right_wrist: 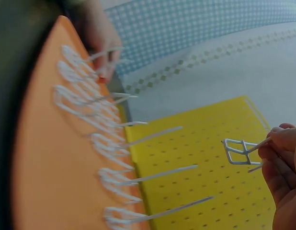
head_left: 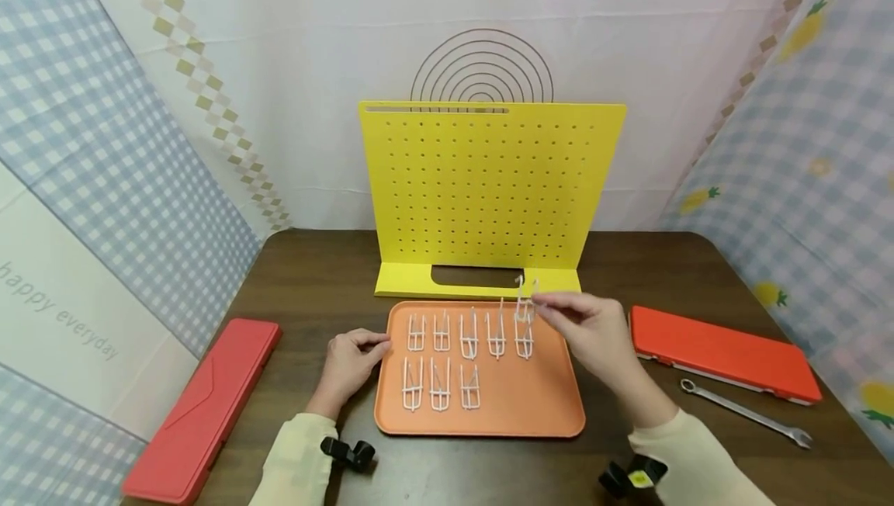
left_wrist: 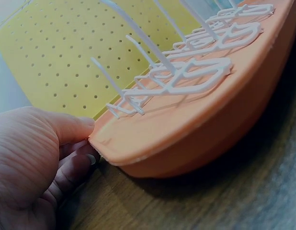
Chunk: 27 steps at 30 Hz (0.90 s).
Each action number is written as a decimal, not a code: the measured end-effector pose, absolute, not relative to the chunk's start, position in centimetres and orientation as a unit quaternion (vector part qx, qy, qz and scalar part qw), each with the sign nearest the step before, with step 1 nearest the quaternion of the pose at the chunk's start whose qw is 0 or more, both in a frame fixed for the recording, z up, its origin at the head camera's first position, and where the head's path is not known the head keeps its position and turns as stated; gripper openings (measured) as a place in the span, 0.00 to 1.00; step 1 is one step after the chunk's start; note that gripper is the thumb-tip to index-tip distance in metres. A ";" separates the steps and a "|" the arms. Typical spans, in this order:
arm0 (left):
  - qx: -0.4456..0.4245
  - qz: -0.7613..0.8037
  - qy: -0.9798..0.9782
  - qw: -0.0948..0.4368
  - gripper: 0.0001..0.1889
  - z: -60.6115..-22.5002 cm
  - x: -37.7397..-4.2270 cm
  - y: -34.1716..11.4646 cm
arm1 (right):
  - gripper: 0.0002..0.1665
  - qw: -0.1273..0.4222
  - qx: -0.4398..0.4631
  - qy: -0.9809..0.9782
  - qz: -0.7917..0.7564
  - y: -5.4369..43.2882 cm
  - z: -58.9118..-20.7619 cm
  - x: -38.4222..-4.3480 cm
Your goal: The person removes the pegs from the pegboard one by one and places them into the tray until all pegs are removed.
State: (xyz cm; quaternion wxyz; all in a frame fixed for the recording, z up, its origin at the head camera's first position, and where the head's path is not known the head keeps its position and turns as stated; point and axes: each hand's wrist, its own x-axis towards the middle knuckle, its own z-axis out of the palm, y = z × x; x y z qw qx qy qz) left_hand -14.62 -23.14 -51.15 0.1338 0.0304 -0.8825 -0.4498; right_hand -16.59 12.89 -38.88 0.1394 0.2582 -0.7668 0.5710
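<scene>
My left hand [head_left: 351, 362] pinches the left rim of an orange tray [head_left: 520, 409]; in the left wrist view the thumb [left_wrist: 76, 128] lies at the rim and the fingers are partly hidden below it. Above the tray's upper right part, my right hand [head_left: 597, 327] pinches a white wire pegboard hook [right_wrist: 237, 152] between thumb and fingers, clear of the tray. Several similar white hooks [head_left: 469, 388] lie in two rows in the tray, their prongs pointing up. Behind the tray stands a yellow pegboard [head_left: 489, 188] with rows of holes.
A closed red case [head_left: 202, 413] lies on the left of the dark wooden table [head_left: 314, 273]. On the right are an orange-red case [head_left: 726, 351] and a combination wrench [head_left: 743, 411]. Cloth hangs behind and along both sides.
</scene>
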 end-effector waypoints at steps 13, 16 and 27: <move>0.030 -0.448 -0.884 0.131 0.04 -51.1 -14.6 -23.2 | 0.07 0.034 0.212 -0.779 0.589 12.1 -43.8 -13.2; 0.031 -0.449 -0.883 0.131 0.04 -51.1 -14.6 -23.2 | 0.08 0.031 0.218 -0.776 0.591 12.1 -46.0 -13.6; 0.030 -0.450 -0.883 0.128 0.05 -51.0 -14.7 -23.3 | 0.07 0.006 0.226 -0.779 0.584 11.4 -47.7 -13.4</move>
